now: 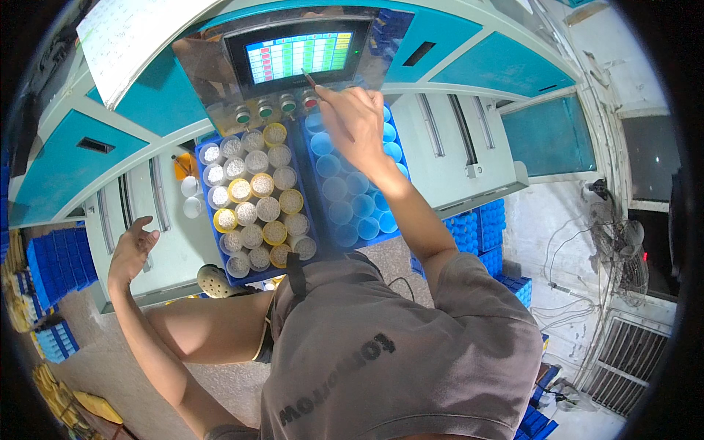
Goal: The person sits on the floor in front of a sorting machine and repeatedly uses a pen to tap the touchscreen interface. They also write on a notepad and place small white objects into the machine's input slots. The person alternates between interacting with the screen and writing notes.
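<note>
My right hand [353, 121] pinches a thin pen-like stylus [309, 78]. Its tip is at the lit touch screen [299, 57], which shows a table of coloured cells. Below the screen sits a row of green and red push buttons [287, 105], partly behind my wrist side. My left hand [133, 251] is raised with fingers apart, over the white machine ledge on the left, holding nothing. Between my arms stands a blue crate [311, 220] of white and yellow cups [262, 185] filled with small white pellets. Beside it, under my right forearm, a second blue crate [392, 236] holds bluish cups [340, 213].
Two loose white cups [191, 196] and an orange piece [184, 166] lie left of the filled crate. Metal rails [462, 125] run along the ledges. Stacked blue crates [59, 264] stand at left, more [480, 235] at right. A fan [627, 257] stands by the right wall.
</note>
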### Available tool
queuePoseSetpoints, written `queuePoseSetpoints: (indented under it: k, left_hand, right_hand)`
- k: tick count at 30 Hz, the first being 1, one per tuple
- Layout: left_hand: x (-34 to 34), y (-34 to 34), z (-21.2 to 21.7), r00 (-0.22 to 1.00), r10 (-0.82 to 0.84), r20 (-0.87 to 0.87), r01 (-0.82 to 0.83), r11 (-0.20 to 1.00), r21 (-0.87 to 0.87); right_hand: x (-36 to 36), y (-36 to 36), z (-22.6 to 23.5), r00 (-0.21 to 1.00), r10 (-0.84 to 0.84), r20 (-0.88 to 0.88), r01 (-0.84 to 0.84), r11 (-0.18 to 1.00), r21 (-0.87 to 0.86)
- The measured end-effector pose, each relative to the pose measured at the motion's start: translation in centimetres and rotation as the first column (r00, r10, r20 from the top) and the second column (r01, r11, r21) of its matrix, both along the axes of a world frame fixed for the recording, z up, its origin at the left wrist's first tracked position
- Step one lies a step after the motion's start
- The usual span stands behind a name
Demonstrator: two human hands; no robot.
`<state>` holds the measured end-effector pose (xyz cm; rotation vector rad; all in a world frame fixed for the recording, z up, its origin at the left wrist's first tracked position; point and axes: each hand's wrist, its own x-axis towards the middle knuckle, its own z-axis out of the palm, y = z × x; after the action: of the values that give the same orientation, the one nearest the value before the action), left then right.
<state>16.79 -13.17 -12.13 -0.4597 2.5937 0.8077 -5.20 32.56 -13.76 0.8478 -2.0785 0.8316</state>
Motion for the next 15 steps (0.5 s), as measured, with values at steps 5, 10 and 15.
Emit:
queuePoseSetpoints:
  k: [5,10,15]
  left_hand:
    - [0.02,-0.11,-0.14,1.0,-0.009,-0.017,0.009,1.0,0.001]
    - [-0.07,-0.26,-0.42,1.0,-0.011,-0.008,0.011,1.0,-0.013]
    - [-0.12,-0.23,-0.35,1.0,-0.014,-0.022,0.014,1.0,0.011]
  right_hand:
    - [-0.23,0.41,0.44,0.998,-0.027,-0.056,0.025,0.999,-0.029]
    - [-0.53,0.56,0.91,0.998,-0.046,-0.05,0.045,0.999,-0.019]
    - [-0.52,0.62,0.64,0.998,-0.052,-0.043,0.051,0.999,-0.013]
